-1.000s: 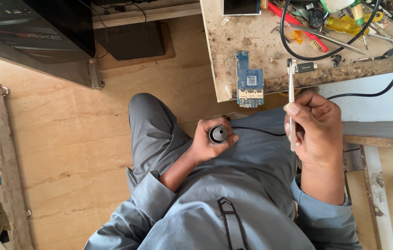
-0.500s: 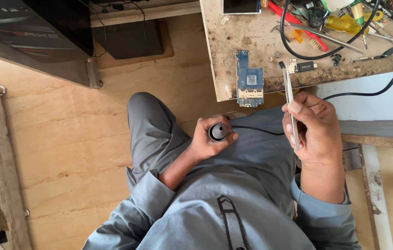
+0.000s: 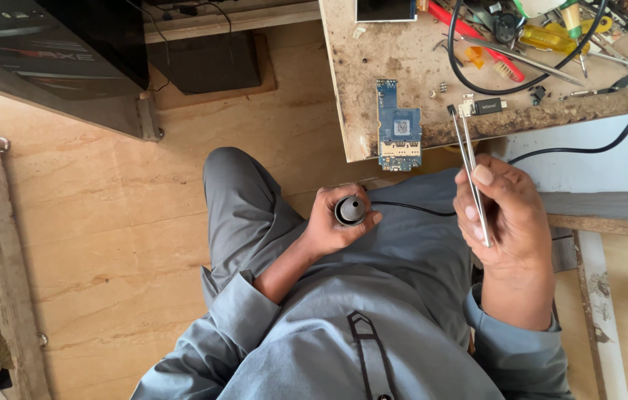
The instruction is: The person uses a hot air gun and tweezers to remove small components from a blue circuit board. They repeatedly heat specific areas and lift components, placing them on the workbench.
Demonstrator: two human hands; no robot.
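Note:
My left hand [image 3: 335, 222] rests on my lap and grips a dark round-nozzled tool [image 3: 349, 210] whose black cable runs to the right. My right hand [image 3: 503, 215] holds metal tweezers [image 3: 469, 167] upright, their tips reaching the near edge of the workbench [image 3: 403, 52]. A blue circuit board [image 3: 398, 126] lies at that edge, left of the tweezer tips. A small dark component [image 3: 486, 106] sits just beyond the tips.
Screwdrivers [image 3: 558, 33], a red tool, a brush and a black cable [image 3: 551, 74] clutter the back of the bench. A small screen [image 3: 385, 9] lies at its far edge. A dark cabinet [image 3: 55, 44] stands at upper left, over a wooden floor [image 3: 92, 222].
My right hand has tilted the tweezers and moved their tips left and forward, closer to the bench edge. My left hand stays in place with the nozzle tool.

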